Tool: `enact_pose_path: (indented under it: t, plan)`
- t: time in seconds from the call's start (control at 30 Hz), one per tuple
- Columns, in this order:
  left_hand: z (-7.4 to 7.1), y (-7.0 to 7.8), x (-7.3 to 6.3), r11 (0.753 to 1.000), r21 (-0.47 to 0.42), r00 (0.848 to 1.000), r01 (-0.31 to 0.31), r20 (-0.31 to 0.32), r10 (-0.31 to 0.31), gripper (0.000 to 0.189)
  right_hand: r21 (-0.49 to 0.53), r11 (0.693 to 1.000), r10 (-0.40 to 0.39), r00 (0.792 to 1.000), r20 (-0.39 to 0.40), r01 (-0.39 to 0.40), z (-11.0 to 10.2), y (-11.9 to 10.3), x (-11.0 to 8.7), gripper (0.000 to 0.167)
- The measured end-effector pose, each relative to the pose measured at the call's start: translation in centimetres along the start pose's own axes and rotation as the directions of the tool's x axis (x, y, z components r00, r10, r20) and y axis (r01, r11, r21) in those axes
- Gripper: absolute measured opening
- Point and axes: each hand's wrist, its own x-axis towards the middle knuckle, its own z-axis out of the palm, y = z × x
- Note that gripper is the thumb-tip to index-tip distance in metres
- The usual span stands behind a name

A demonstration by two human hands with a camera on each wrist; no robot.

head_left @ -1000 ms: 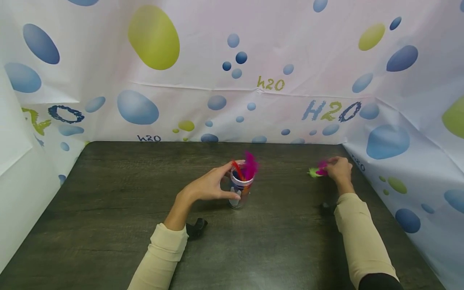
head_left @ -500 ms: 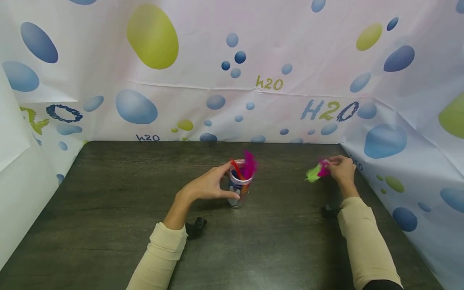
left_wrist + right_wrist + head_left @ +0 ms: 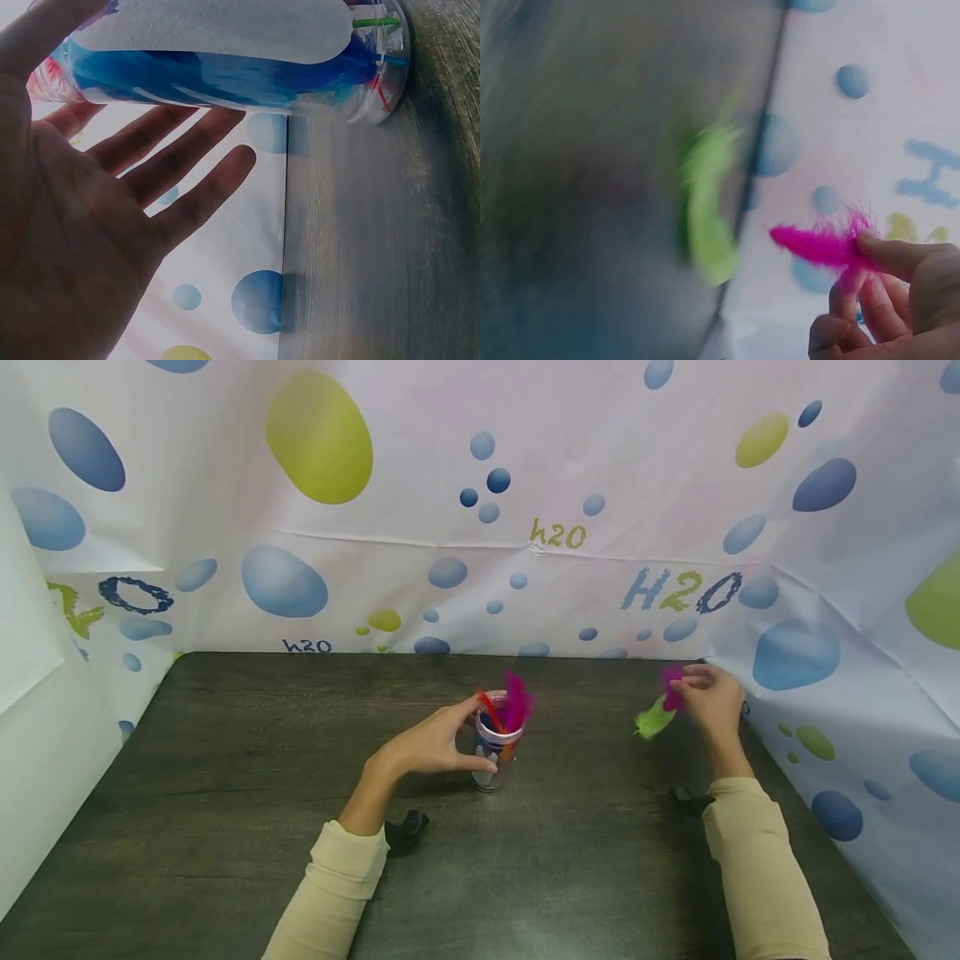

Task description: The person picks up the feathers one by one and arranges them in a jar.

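Note:
A clear jar (image 3: 506,762) stands upright on the dark table, with magenta and red feathers (image 3: 517,703) sticking out of its top. My left hand (image 3: 423,745) holds it from the left, thumb in front and fingers behind. In the left wrist view, blue feathers (image 3: 180,75) show through the jar wall below a pale label (image 3: 217,30). Over at the right, my right hand (image 3: 714,700) pinches a magenta feather (image 3: 817,249) between thumb and fingertips, raised above the table. A light green feather (image 3: 655,718) lies on the table just below and left of that hand.
The dark wood-look table (image 3: 247,760) runs back to a white sheet (image 3: 420,468) printed with blue and green bubbles, which also lines the sides. Black pieces (image 3: 407,832) sit at both wrists.
My right hand has lifted the magenta feather up and back, off the green feather, which now lies by itself. The left hand and jar have stayed in place.

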Motion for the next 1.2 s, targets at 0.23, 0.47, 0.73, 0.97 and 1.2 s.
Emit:
enact_pose_path:
  t: [0.23, 0.47, 0.73, 0.97, 1.2]
  plan:
    - [-0.1, -0.1, -0.1, 1.0, 0.004, 1.0, -0.015, 0.002, 0.015, 0.084, 0.22, 0.975, -0.05, 0.998, 0.041, 0.04, -0.3, -3.3, -1.1, 0.036]
    - [0.1, -0.2, -0.3, 1.0, 0.007, 1.0, -0.012, 0.004, 0.012, 0.085, 0.567, 0.818, 0.003, 0.985, 0.174, -0.103, -0.1, -5.6, -2.2, 0.018]
    - [0.2, -0.2, -0.2, 1.0, -0.012, 1.0, -0.022, 0.009, 0.022, 0.09, 0.666, 0.729, -0.046, 0.96, 0.277, -0.157, 0.4, -7.7, -3.8, 0.019]
    - [0.1, -0.1, -0.3, 1.0, 0.002, 1.0, -0.015, 0.008, 0.015, 0.087, 0.689, 0.707, -0.081, 0.95, 0.303, -0.159, 0.6, -9.9, -5.4, 0.016]
    - [0.1, 0.1, -0.3, 1.0, 0.005, 1.0, -0.013, 0.006, 0.013, 0.088, 0.689, 0.718, -0.128, 0.952, 0.279, -0.105, 1.7, -11.8, -7.0, 0.015]
